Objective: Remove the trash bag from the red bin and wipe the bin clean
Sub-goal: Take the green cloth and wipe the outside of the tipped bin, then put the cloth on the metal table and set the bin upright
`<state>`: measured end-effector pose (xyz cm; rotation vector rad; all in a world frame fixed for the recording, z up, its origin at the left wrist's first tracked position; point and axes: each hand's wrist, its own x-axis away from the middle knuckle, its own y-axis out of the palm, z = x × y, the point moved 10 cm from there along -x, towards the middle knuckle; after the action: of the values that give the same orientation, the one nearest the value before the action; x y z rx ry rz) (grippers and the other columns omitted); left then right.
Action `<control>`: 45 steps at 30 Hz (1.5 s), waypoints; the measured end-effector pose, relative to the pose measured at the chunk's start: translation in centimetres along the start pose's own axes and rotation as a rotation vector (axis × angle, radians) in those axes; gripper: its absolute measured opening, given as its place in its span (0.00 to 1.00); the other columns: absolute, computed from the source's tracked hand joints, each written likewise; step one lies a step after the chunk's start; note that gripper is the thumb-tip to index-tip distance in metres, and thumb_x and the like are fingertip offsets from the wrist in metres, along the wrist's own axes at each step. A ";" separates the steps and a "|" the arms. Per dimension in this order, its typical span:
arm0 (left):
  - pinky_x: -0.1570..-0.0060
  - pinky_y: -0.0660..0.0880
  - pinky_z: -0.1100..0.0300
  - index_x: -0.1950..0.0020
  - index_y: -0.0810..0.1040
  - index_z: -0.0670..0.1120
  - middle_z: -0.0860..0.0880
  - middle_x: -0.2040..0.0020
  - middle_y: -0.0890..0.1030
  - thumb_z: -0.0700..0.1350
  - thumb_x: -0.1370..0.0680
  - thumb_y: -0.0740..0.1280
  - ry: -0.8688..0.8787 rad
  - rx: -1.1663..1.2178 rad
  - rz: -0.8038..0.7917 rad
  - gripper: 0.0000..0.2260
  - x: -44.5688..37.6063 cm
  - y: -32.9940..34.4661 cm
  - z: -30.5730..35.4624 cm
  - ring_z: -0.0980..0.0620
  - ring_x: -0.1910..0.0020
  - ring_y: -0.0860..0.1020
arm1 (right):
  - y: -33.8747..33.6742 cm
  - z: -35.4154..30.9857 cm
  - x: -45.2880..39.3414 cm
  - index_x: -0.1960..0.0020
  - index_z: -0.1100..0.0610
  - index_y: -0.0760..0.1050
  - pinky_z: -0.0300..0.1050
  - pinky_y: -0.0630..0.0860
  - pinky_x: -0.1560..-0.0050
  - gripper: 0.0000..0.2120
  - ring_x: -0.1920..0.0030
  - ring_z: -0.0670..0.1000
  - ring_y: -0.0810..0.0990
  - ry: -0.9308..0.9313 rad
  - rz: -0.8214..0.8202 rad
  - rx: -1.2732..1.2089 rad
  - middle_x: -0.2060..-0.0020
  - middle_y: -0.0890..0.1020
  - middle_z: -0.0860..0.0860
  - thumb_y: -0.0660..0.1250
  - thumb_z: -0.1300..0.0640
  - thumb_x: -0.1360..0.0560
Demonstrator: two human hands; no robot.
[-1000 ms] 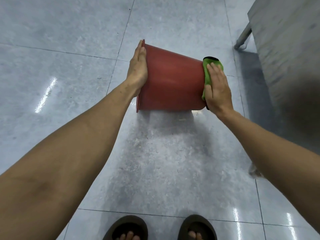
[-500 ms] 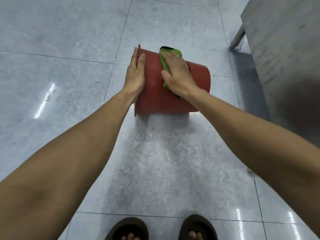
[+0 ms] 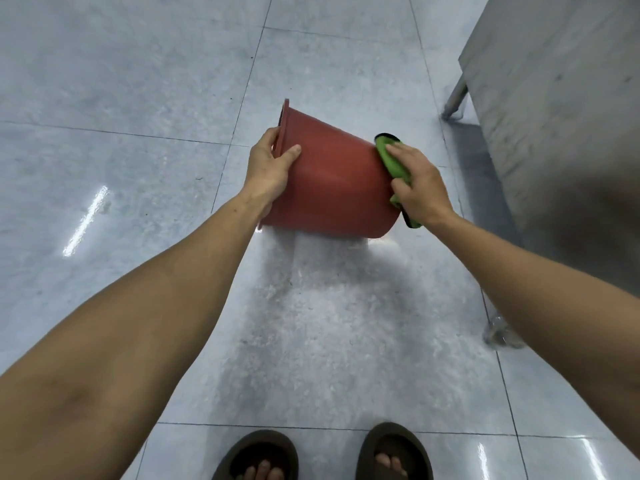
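Red bin [image 3: 332,188] on its side on the floor, no bag visible; left hand [image 3: 268,168] grips the rim, right hand [image 3: 420,188] presses green cloth [image 3: 393,157] against the base end; wiping apparently unfinished.

The floor [image 3: 145,98] is laid with large pale grey, marbled tiles, glossy, split by thin dark grout lines. Streaks of overhead light glint on it at the left and in the lower right corner. A grey, stone-patterned cabinet [image 3: 561,109] fills the upper right, casting a shadow on the tiles beside it. A slanted metal leg [image 3: 455,98] stands on the floor at its far end.
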<state>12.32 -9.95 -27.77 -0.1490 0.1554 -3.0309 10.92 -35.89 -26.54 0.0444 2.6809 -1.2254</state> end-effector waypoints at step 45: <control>0.46 0.78 0.57 0.45 0.80 0.42 0.46 0.50 0.83 0.38 0.26 0.72 -0.069 0.118 -0.386 0.10 -2.0 14.3 20.3 0.49 0.50 0.82 | -13.9 -5.8 -2.5 0.38 0.59 0.75 0.52 0.78 0.41 0.20 0.43 0.58 0.81 0.821 -0.031 -1.364 0.41 0.80 0.59 0.62 0.46 0.21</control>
<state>17.76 -25.80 -9.42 -0.3057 -0.0676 -3.3994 10.90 -40.53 -12.00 0.3468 3.5105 1.0231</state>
